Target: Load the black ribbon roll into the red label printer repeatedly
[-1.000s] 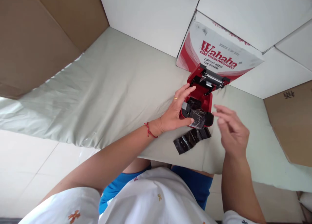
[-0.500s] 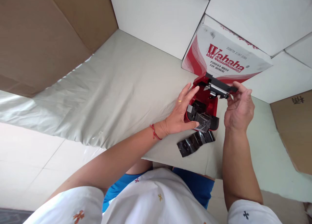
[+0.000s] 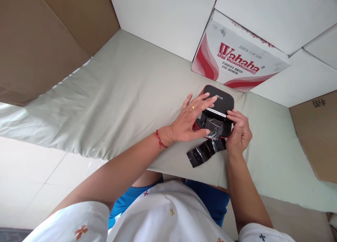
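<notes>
A small red-and-black machine [image 3: 220, 99] with a hinged lid stands on the cloth-covered surface, its lid lowered. Crumpled clear film shows in the gap at its front, and a strip of shiny black film [image 3: 202, 153] trails from there onto the cloth. My left hand [image 3: 191, 119] lies over the machine's left side, fingers spread across the black lid and thumb at the clear film. At the right side, my right hand [image 3: 240, 131] has its bent fingers on the lid's front corner and side. Its palm side is partly hidden.
Behind the machine stands a white and red Wahaha water carton [image 3: 237, 59], with large white boxes [image 3: 155, 21] around it. Brown cardboard boxes flank the surface at left [image 3: 52, 42] and right [image 3: 318, 136]. The pale cloth [image 3: 126, 87] has a front edge near my lap.
The machine's lid, raised and held by my right hand before, has come down. My right hand moved down and left with it; my left fingers now rest on top of the lid.
</notes>
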Motion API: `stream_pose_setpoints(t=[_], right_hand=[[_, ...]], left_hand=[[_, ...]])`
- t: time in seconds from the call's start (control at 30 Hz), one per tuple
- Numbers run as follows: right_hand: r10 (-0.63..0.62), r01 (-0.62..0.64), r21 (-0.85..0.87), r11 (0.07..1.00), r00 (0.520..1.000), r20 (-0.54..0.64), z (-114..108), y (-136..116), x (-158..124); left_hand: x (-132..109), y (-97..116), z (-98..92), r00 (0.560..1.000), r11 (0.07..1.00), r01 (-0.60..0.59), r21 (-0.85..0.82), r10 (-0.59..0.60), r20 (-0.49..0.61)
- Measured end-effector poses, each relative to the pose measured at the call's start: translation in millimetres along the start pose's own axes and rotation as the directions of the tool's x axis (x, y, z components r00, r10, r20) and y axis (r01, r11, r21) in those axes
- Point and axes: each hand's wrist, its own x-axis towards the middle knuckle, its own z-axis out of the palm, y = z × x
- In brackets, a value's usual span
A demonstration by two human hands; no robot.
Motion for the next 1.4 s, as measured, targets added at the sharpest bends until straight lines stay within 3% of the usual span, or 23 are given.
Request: stream_pose_setpoints(t=[0.2, 0.37, 0.63, 0.77, 0.9, 1.0, 1.1, 1.27, 1.4], right_hand=[[-0.076, 0.076, -0.016, 0.997, 0.997, -0.015, -0.2, 2.9, 0.8], [-0.202, 0.203, 0.024, 0.979, 0.978, -0.041, -0.6, 8.5, -2.3], [-0.168, 0.167, -0.025, 0.986, 0.986, -0.01, -2.5, 5.5, -4.6], [-0.257, 0.257, -0.042, 0.965, 0.966, 0.017, -7.0, -3.9, -14.6], [-0.371, 0.374, -0.118, 0.92, 0.928, 0.04, -9.8, -14.6, -24.3], [-0.37, 0.373, -0.15, 0.916, 0.928, 0.045, -9.5, -18.2, -26.6], [-0.394, 0.395, -0.154, 0.906, 0.918, 0.038, -8.1, -19.6, -25.0], [-0.44, 0.441, -0.14, 0.887, 0.897, 0.035, -6.5, -22.1, -21.3], [-0.448, 0.449, -0.134, 0.884, 0.893, 0.038, -7.1, -23.8, -20.7]], left_hand=[[1.2, -1.0, -3.4, 1.0, 0.997, -0.026, 0.074, 0.026, 0.009], [1.0, -8.6, 1.5, 0.985, 0.982, -0.161, 0.103, 0.166, -0.041], [2.3, -15.6, 5.0, 0.972, 0.973, -0.216, 0.078, 0.221, -0.077], [1.3, -8.7, 0.1, 0.99, 0.991, -0.136, -0.015, 0.136, -0.043], [1.7, -8.7, -4.4, 0.996, 0.957, -0.008, -0.289, -0.02, -0.092], [4.1, -16.5, -6.4, 0.971, 0.886, 0.119, -0.449, -0.198, -0.134], [7.3, -24.6, -6.9, 0.945, 0.818, 0.227, -0.528, -0.317, -0.085], [12.1, -30.8, -5.2, 0.92, 0.745, 0.3, -0.596, -0.391, -0.026], [13.5, -36.8, -4.8, 0.917, 0.738, 0.309, -0.6, -0.398, -0.017]])
